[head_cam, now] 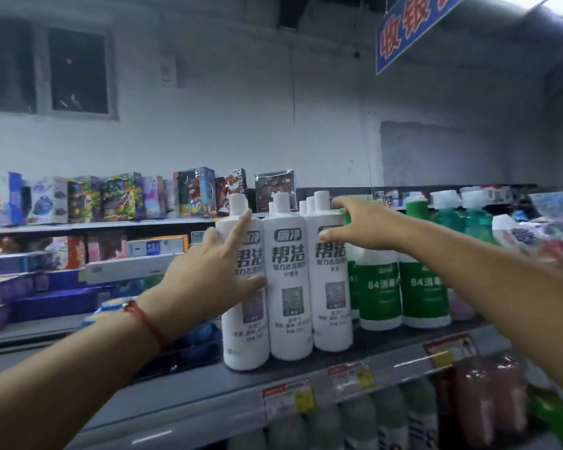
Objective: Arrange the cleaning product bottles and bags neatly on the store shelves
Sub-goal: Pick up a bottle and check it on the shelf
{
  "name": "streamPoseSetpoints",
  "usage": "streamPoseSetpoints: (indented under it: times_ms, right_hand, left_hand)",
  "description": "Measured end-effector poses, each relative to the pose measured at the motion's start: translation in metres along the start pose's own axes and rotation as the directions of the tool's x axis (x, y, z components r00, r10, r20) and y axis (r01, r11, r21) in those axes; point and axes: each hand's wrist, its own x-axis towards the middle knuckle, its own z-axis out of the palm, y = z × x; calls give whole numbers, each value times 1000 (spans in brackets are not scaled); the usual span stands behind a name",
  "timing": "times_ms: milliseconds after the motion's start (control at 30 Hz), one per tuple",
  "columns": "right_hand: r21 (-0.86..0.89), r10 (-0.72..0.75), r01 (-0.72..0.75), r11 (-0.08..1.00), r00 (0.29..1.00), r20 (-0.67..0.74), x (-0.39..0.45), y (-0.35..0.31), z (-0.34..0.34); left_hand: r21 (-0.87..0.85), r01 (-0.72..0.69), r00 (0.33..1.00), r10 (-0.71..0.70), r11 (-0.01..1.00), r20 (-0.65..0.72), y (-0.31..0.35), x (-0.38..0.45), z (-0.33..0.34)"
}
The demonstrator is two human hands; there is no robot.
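Lower shelf, nearest the camera: blurred bottles and dark red bags under the shelf edge [306, 381], which carries three price tags [288, 397]. Too smeared to count.

Both forearms reach up and forward. Left hand [218, 271], red cord [143, 319] at the wrist, lies with fingers spread and straight against the left flank of the leftmost white bottle [244, 287]; thumb across its label front. Not curled round it. Right hand [358, 225], fingers spread and extended, sits at the shoulder of the rightmost white bottle [330, 284], thumb on its front, fingertips past its cap. Whether it grips I cannot tell; it looks laid flat.

Key relation: the white bottles stand upright, long axis vertical, in a row running left to right between the two hands. Each hand brackets one end, about equally near. Likely next: squeeze the row together or push it back.

Count: three white bottles in front, more white caps behind, perhaps four. Two green-labelled bottles [400, 287] just right, touching the row.

Farther: green-capped bottles, toy boxes [111, 196] on the far shelf, blue hanging sign [410, 30].
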Motion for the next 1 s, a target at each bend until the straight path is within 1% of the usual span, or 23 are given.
streamPoseSetpoints:
  times_ms: [100,233,333,433,733,867,1000]
  right_hand:
    - [104,24,-28,994,999,40,21,11,6]
    - [163,-29,12,987,994,107,36,21,18]
    - [193,-65,44,980,993,99,43,26,24]
    - [214,-100,81,973,992,82,45,29,25]
    - [246,-207,195,949,978,24,47,39,27]
    - [267,-229,220,938,973,1,47,43,28]
    - [272,-212,210,939,977,-22,50,52,29]
  left_hand:
    - [-31,60,996,-62,998,-69,5,15,15]
    - [-99,126,982,-138,987,-126,7,23,28]
    - [-145,147,972,-170,978,-161,9,27,32]
    - [-137,167,964,-191,976,-186,10,28,34]
    - [-223,206,943,-254,953,-215,23,22,30]
    - [-221,206,934,-259,953,-246,29,20,28]
    - [-240,215,926,-276,947,-258,31,21,27]
